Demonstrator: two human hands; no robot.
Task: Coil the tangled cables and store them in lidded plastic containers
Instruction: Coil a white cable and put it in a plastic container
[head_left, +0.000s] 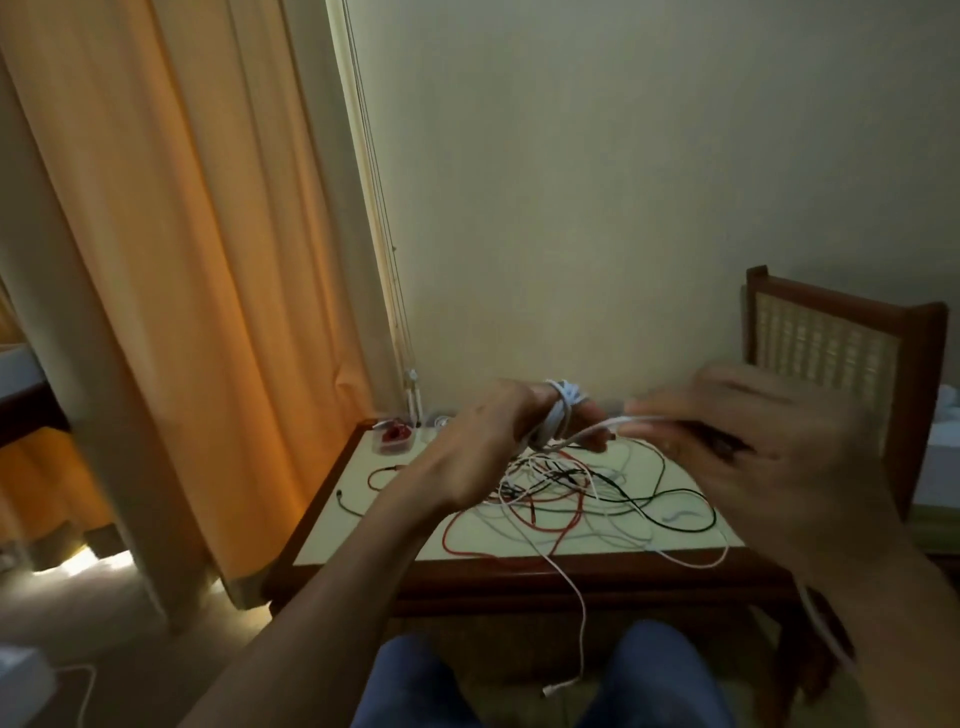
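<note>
My left hand is raised over the small table, with a white cable wound in loops around its fingers. My right hand, blurred, pinches the free strand of that same white cable just to the right. A tangle of red, white and black cables lies on the tabletop below. One white strand hangs off the front edge down between my knees. A clear plastic container holding a coiled red cable stands at the table's far left corner.
An orange curtain hangs left of the table, and blind cords run down beside it. A wooden chair with a woven back stands at the right. A second clear container, hard to make out, sits by the wall.
</note>
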